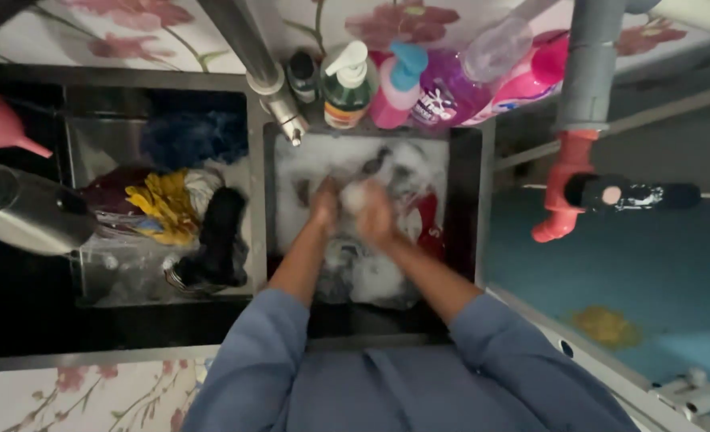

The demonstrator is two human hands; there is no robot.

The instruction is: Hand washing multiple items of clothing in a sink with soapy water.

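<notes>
left hand (pixel 325 206) and right hand (pixel 376 214), forearms angled inward, meet over the right sink basin (pixel 464 210), fingers clamped together on a foam-covered garment (pixel 353 194) held between them above the suds (pixel 371 276).

Left basin (pixel 19 320): holds a yellow cloth (pixel 161 206), a black cloth (pixel 219 236) and a blue cloth (pixel 191 136).
Faucet (pixel 279 100): stands between the 2 basins.
Back ledge: green soap bottle (pixel 345 88), pink bottle with blue cap (pixel 399 88), purple bottle (pixel 451 96).
Right side: red pipe fitting (pixel 564 188).
</notes>
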